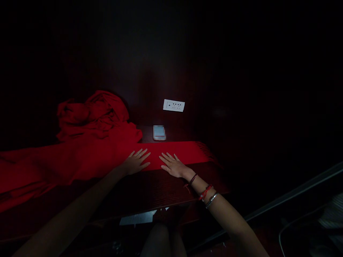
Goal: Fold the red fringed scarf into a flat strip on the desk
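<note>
A long red scarf (80, 157) with a fringed end lies spread across a dark wooden table (150, 192). Part of it is bunched in a heap at the back left. My left hand (136, 162) lies flat on the scarf with its fingers spread. Just to its right, my right hand (173, 166) also rests flat and open on the scarf's near edge. Several bracelets circle my right wrist. Neither hand holds anything.
A small pale box (159, 132) sits on the table behind the scarf. A white socket plate (174, 105) is fixed to the dark wall above it. The room is very dark; a pale rail (294, 194) runs diagonally at the right.
</note>
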Available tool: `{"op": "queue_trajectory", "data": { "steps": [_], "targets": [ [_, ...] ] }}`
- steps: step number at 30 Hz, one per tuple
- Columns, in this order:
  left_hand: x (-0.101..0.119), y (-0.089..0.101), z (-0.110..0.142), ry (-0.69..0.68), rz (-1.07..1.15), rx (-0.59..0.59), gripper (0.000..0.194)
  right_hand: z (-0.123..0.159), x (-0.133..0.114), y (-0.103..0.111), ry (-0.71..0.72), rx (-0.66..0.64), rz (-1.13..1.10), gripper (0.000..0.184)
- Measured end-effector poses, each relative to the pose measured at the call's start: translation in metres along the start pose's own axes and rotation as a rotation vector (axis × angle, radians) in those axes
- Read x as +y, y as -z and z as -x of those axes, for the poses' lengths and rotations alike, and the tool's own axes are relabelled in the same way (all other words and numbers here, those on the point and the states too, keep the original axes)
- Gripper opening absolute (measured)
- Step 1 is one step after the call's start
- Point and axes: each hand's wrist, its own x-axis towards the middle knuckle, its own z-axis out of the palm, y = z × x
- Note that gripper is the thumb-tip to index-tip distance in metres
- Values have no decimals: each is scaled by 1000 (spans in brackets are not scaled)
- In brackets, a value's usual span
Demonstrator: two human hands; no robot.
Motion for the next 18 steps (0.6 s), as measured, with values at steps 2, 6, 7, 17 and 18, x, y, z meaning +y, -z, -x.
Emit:
{"op": "queue_trajectory", "data": {
  "steps": [2, 6, 7, 17, 18],
  "targets": [
    [-2, -2, 0, -13, 5, 5, 55, 5, 12, -2, -40, -25, 5, 57],
    [-2, -2, 0, -27, 15, 20, 55, 36, 71, 1, -243, -28, 37, 58],
    [-1, -1, 0, -26, 17, 23, 55, 45, 87, 3, -327, -22, 48, 57],
    [-2, -2, 0, -8, 34, 31, 56, 22, 53, 22, -223, 39, 6, 62],
    [-2, -3, -1, -6, 33, 29, 56, 12, 34, 17, -133, 38, -5, 61]
  ]
}}
